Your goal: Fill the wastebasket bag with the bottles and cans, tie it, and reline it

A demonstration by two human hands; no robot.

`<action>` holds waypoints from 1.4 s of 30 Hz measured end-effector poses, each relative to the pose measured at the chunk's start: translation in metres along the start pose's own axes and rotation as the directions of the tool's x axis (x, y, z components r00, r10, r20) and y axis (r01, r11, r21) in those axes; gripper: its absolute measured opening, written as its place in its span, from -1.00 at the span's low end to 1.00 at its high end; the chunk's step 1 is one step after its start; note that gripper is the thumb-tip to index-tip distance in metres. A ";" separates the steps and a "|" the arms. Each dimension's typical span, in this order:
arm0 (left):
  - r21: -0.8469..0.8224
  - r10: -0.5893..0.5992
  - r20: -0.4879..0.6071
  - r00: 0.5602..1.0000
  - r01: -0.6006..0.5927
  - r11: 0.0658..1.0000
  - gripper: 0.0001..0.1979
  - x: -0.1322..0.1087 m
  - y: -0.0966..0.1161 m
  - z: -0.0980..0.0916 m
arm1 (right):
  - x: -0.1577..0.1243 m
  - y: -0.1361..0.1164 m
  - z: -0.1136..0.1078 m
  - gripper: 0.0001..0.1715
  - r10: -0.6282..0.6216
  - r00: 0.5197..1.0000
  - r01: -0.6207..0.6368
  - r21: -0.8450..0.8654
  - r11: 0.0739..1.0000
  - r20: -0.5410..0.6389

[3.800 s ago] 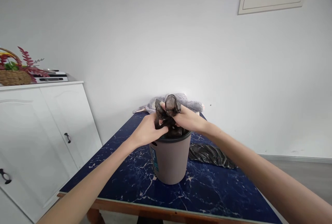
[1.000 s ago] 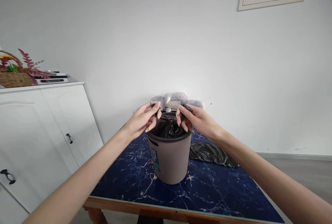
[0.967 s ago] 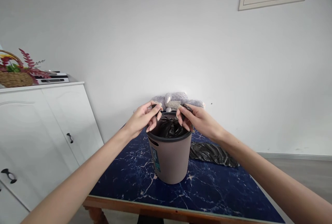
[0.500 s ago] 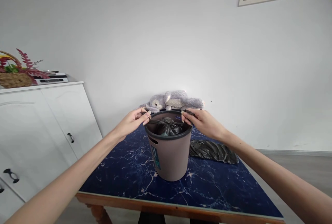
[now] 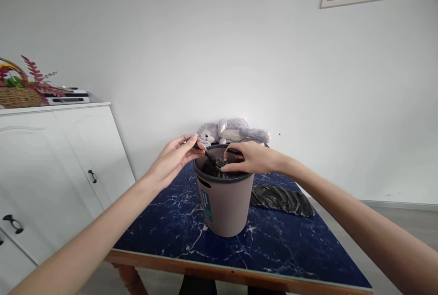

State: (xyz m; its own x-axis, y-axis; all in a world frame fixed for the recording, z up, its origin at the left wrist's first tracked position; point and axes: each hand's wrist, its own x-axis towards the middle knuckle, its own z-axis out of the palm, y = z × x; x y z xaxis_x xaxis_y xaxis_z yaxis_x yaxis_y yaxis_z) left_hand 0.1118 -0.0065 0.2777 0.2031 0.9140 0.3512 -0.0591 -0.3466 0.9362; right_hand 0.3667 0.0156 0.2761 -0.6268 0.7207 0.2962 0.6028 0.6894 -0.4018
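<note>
A taupe trash bin with a dark rim stands upright on the table. Inside it sits a black garbage bag, its gathered neck drawn up toward the left. My left hand pinches a twisted end of this bag at the bin's left rim. Over the opening, my right hand curves its fingers and thumb around the bag's neck, with a bit of black plastic showing in its fingers. The lower part of the bag is hidden by the bin wall.
Right of the bin, a folded black plastic bag lies on the blue marble-patterned table. A grey plush toy rests behind the bin against the wall. White cabinets with a flower basket on top stand at left.
My right hand has moved left and inward from the bin's right rim to the bag's neck. The bag ends, stretched sideways before, are now twisted, with the left one raised.
</note>
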 end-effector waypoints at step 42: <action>0.682 -0.109 -0.213 0.971 0.227 0.695 -0.50 -0.116 -0.207 -0.128 | -0.032 0.192 -0.056 -0.73 0.722 -0.029 -0.025 0.723 0.691 -0.691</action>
State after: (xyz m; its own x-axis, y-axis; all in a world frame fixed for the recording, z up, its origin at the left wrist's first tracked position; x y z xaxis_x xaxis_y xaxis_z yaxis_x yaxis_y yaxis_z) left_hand -0.0248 -0.0134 0.0449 -0.0043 0.9702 0.2424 0.6718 -0.1768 0.7193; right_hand 0.5300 0.1296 0.2377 0.7947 0.5276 0.3002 0.0751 0.4052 -0.9111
